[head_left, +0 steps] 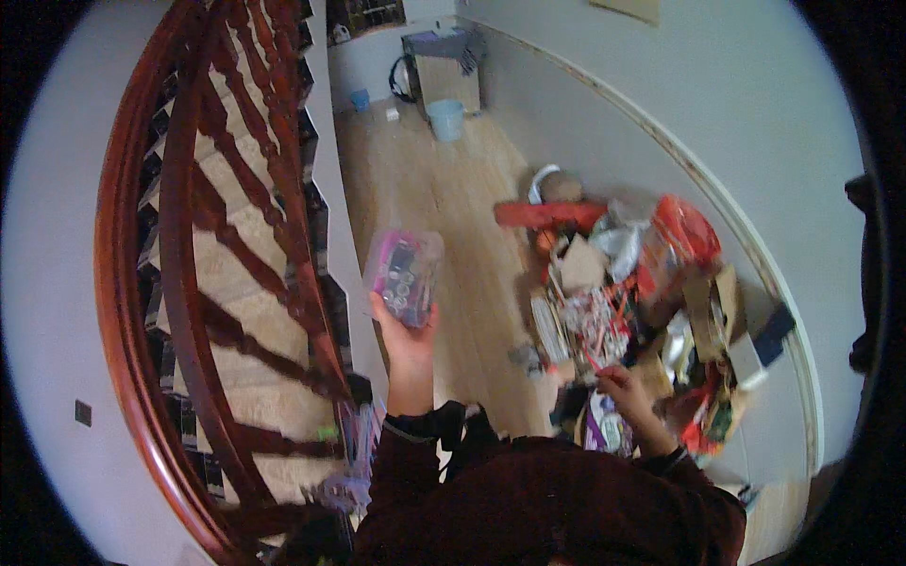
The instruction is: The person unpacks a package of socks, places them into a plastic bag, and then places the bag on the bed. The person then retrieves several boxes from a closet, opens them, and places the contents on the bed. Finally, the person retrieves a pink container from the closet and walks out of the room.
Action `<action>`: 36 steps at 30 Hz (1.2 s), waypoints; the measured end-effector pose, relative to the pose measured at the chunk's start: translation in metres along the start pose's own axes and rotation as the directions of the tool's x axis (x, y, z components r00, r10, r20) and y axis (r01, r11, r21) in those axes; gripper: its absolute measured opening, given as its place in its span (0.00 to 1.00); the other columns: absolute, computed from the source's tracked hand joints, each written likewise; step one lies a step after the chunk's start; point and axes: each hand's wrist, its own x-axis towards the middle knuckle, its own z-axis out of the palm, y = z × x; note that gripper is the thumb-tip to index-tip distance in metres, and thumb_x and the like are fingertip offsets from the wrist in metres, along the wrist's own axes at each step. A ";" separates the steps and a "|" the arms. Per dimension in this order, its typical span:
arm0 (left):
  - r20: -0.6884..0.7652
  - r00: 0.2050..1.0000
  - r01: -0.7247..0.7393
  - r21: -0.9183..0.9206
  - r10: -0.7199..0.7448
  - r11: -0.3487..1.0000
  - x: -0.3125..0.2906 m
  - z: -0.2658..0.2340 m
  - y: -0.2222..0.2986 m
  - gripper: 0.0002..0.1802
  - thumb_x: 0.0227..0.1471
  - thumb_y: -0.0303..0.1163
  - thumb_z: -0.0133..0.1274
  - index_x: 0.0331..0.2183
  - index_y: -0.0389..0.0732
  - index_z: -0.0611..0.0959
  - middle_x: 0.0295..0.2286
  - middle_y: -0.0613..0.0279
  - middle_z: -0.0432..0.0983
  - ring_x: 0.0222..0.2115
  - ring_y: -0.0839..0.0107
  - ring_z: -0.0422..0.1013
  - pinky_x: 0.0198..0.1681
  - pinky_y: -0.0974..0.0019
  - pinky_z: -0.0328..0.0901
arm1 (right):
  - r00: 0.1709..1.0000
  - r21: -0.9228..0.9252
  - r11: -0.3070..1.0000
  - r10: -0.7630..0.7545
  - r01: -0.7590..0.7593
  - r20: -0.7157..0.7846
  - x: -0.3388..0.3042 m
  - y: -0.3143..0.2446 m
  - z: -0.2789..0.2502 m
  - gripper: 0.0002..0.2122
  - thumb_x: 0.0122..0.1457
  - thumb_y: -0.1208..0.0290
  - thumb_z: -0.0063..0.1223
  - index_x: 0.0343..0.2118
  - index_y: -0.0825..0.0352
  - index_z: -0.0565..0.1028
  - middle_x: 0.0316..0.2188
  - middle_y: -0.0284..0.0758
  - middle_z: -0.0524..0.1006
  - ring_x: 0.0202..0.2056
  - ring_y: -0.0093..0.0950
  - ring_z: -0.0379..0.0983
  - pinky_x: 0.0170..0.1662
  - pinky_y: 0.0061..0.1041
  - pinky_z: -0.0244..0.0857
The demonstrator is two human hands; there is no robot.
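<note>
My left hand point(409, 330) is raised over the floor, its fingers wrapped round the lower end of a clear plastic box point(408, 274). Pink shows along one side of the box, and dark and round grey items are visible through it. My right hand point(625, 389) is low at the near edge of a heap of mixed household things point(604, 316). Its fingers are drawn together by something thin and reddish; blur hides exactly what they hold. Just below that hand lies a purple and white package point(607, 424).
A wooden stair railing point(179, 245) runs along the left. The heap rests against the right wall, with a red plastic bag point(684, 231), a long red roll point(552, 215) and an open cardboard box point(713, 307). Farther off, a light blue bucket point(446, 121) stands by a cabinet point(448, 71).
</note>
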 end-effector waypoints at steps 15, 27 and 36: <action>0.048 0.997 -0.076 0.252 0.066 0.965 0.419 0.139 0.039 0.24 0.49 0.55 0.41 0.44 0.52 0.65 0.41 0.69 0.65 0.39 0.69 0.63 0.33 0.61 0.62 | 0.997 -0.084 0.994 -0.070 0.072 0.020 0.476 -0.076 0.045 0.07 0.52 0.78 0.44 0.34 0.70 0.71 0.27 0.32 0.72 0.28 0.22 0.68 0.33 0.20 0.63; 0.019 0.965 -0.230 0.542 0.262 0.808 0.691 0.155 0.085 0.28 0.49 0.57 0.39 0.45 0.47 0.66 0.42 0.64 0.65 0.40 0.66 0.63 0.32 0.60 0.62 | 0.867 -0.303 0.867 -0.243 0.395 0.435 0.881 -0.193 0.114 0.09 0.52 0.71 0.47 0.36 0.68 0.71 0.31 0.37 0.73 0.32 0.27 0.71 0.35 0.24 0.65; -0.115 0.963 -0.141 0.555 0.243 0.820 0.973 0.281 0.137 0.27 0.51 0.52 0.37 0.48 0.44 0.63 0.44 0.65 0.64 0.43 0.67 0.62 0.41 0.60 0.59 | 0.963 -0.251 0.950 -0.126 0.186 0.239 1.138 -0.240 0.173 0.08 0.51 0.74 0.48 0.34 0.68 0.72 0.28 0.37 0.73 0.31 0.27 0.71 0.34 0.24 0.64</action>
